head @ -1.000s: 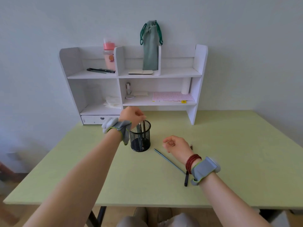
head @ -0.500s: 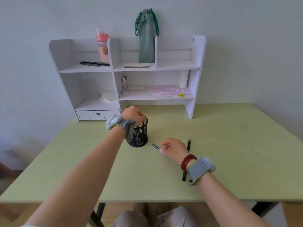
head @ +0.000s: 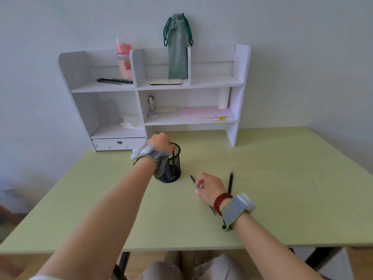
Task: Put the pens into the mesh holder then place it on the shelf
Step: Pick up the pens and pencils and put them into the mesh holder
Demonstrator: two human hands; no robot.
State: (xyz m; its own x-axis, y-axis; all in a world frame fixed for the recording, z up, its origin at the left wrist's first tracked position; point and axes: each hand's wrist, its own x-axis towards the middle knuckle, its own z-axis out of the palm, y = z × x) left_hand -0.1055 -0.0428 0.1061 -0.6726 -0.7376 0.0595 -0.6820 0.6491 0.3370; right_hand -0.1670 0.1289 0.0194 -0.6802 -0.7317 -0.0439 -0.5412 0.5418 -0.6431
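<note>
A black mesh holder (head: pixel 173 168) stands upright on the green table (head: pixel 282 188), with dark pens inside it. My left hand (head: pixel 160 141) curls over its rim from the left and grips it. My right hand (head: pixel 210 186) rests on the table to the right of the holder, fingers closed on a grey-blue pen (head: pixel 193 179) that lies flat under it. A black pen (head: pixel 230 181) lies on the table just right of that hand. The white shelf (head: pixel 161 85) stands behind, at the back of the table.
On the shelf are a pink cup (head: pixel 123 63), a green pouch (head: pixel 177 47), dark pens (head: pixel 114 81) on the upper left, a sticker sheet (head: pixel 207 113) and a white roll (head: pixel 223 98). A small drawer (head: pixel 119 142) sits at its lower left.
My right hand has reached down onto the grey-blue pen and closed on it. My left hand stays on the holder's rim. The camera view has shifted slightly.
</note>
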